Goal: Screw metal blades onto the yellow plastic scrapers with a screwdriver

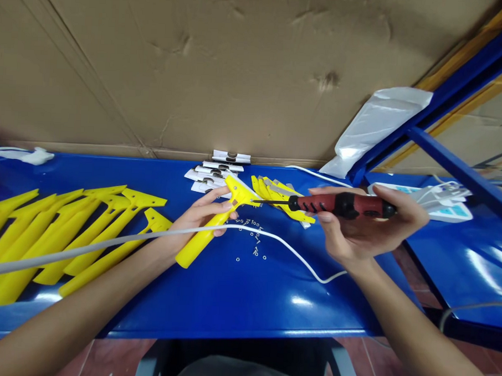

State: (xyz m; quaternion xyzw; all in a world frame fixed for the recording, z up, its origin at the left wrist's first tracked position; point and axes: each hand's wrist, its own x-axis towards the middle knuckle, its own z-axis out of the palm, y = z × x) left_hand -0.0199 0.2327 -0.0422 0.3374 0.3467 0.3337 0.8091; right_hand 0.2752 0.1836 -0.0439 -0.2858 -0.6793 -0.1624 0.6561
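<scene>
Our two bare forearms reach forward from the lower corners and converge toward the middle; our left hand [203, 216] lies palm up, fingers curled closed around what it grips, thumb laid along the top; our right hand [363, 223] sits level with it and well apart, wrist bent inward, palm turned toward us, fingers wrapped shut over its load, index finger stretched along the upper side; both wrists hover above the surface.
</scene>
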